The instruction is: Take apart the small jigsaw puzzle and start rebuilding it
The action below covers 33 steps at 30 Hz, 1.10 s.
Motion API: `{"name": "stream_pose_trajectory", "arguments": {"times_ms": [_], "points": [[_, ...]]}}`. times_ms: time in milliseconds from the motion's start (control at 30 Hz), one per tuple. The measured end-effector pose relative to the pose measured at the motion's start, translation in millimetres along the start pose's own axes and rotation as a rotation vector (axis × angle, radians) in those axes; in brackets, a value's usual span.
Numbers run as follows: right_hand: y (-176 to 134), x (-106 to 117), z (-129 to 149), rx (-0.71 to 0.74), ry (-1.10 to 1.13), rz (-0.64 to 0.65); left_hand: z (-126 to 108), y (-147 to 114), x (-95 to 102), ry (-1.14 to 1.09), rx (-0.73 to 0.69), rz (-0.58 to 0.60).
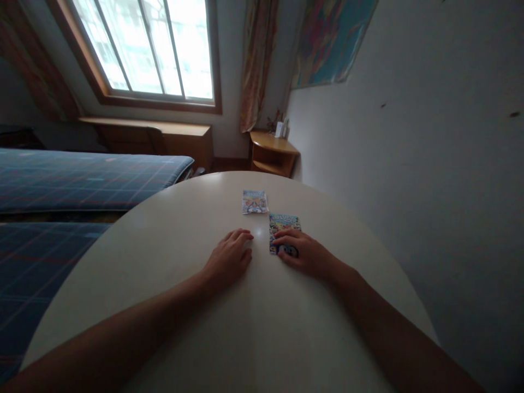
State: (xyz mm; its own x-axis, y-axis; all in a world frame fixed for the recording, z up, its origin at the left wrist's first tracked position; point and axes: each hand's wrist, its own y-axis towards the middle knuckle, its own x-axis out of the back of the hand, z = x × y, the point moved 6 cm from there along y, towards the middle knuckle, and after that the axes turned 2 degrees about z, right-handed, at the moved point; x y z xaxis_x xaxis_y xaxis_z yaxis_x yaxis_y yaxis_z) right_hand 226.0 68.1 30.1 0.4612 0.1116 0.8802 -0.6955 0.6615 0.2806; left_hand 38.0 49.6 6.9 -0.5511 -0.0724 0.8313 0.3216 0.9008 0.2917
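My right hand (pixel 305 252) rests on a colourful printed booklet or card (pixel 284 221), its fingers spread over the lower right part and hiding some of the print. Left of it, my left hand (pixel 231 254) lies on the white round table (pixel 164 273), palm down with fingers loosely bent and nothing visible in them. Beyond both hands is a smaller printed packet or card (pixel 254 202) with a blue and orange picture. It lies flat and apart from the booklet, and neither hand touches it.
A bed with a blue plaid cover (pixel 82 180) stands at the left. The white wall (pixel 429 164) runs close along the table's right side. Behind the table are a wooden corner shelf (pixel 272 143) and a long wooden desk (pixel 180 128) under the window (pixel 147 49).
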Motion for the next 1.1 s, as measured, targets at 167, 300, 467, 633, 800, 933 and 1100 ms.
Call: {"name": "stream_pose_trajectory", "arguments": {"times_ms": [167, 300, 467, 633, 800, 933, 1100], "points": [[0, -11, -14, -0.08, -0.142, 0.044, 0, 1, -1.0, 0.017, 0.018, 0.021], [-3, -20, -27, -0.187, -0.209, 0.114, -1, 1, 0.0, 0.023, 0.032, 0.036], [-3, -8, -38, -0.239, -0.252, 0.019, -2, 1, 0.6, 0.026, 0.037, 0.055], [-3, 16, -42, -0.378, -0.246, -0.202, -1, 1, 0.1, 0.033, 0.032, 0.061], [-2, 15, -34, -0.457, -0.163, -0.157, -1, 1, 0.1, 0.032, 0.036, 0.061], [1, 12, -28, -0.397, -0.222, -0.154, -2, 1, 1.1, 0.033, 0.043, 0.057], [-1, 8, -41, -0.478, -0.362, -0.119, -2, 1, 0.5, 0.034, 0.043, 0.058]]}}
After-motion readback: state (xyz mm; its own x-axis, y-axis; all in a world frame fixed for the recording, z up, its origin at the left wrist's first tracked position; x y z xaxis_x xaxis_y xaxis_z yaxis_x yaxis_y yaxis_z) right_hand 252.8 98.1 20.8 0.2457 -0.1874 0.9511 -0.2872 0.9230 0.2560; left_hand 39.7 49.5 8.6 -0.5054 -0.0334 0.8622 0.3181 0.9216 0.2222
